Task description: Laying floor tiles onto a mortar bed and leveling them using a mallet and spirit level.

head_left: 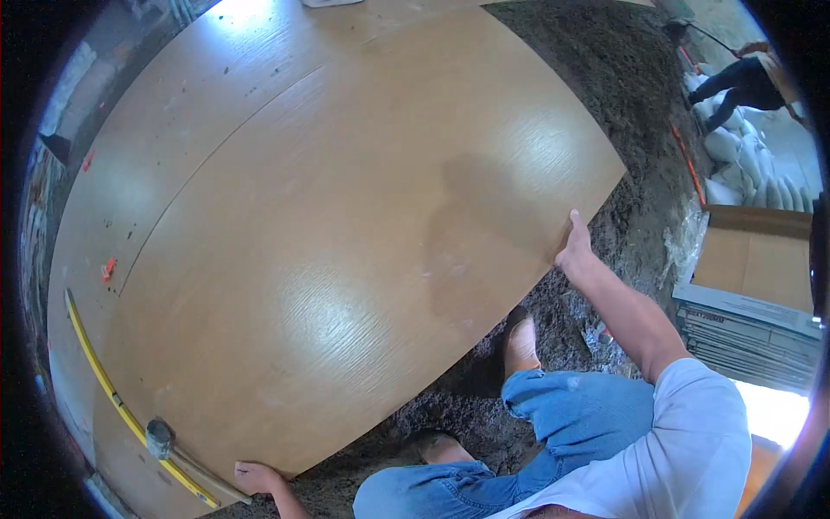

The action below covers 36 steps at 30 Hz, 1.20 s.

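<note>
A large beige tile (389, 225) lies beside others over dark, wet mortar. My right hand (577, 246) grips its right edge, thumb on top, other fingers mostly hidden. My left hand (259, 478) grips the near edge at lower left, beside the wooden handle of a rubber mallet (161, 439). The mallet rests on the tile beside a long yellow level (106, 376). Small red clips (109, 270) lie on the tiles further left. My bent legs and feet are on the mortar side, below the tile.
Dark mortar (596, 86) borders the tile on the right. Beyond it are a thin orange bar (690, 164), white sacks (743, 160), cardboard (752, 255) and stacked boxed panels (743, 337). At the upper right another person (748, 86) bends over, holding a long-handled tool.
</note>
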{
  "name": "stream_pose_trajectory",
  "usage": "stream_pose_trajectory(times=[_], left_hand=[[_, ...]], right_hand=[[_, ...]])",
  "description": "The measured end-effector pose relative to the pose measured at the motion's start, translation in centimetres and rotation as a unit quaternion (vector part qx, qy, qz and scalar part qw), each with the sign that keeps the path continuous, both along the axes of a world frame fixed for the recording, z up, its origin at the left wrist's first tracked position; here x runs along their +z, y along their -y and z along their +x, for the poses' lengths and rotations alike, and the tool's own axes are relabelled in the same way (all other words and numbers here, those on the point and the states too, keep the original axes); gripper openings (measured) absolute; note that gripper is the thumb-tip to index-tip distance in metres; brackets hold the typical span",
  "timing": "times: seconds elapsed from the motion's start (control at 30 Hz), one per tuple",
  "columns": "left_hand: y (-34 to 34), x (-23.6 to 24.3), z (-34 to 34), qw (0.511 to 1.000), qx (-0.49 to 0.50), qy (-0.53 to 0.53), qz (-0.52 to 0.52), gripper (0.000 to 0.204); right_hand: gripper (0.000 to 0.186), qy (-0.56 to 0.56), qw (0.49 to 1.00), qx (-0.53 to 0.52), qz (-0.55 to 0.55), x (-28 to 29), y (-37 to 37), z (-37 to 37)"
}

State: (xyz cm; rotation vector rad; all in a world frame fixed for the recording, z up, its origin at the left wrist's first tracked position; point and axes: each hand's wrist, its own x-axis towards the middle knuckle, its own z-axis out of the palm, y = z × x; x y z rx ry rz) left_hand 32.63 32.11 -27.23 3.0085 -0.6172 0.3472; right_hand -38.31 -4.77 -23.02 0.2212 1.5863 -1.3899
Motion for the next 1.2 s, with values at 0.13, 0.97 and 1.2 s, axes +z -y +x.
stream_pose_trajectory(times=[0.13,0.97,1.2], left_hand=[[0.3,-0.3,-0.1,0.999,0.028,0.008,-0.035,0.046],[5.0,4.4,-19.2,0.51,0.394,-0.465,-0.607,0.037],[4.7,4.8,-19.3,0.515,0.41,-0.454,-0.601,0.038]], right_hand=[[0.056,0.004,1.0,-0.003,0.007,0.5,0.3,0.3],[0.058,-0.136,0.99,0.043,0.017,-4.3,0.7,-1.9],[0.057,-0.143,0.989,0.015,0.011,-4.2,0.9,-2.6]])
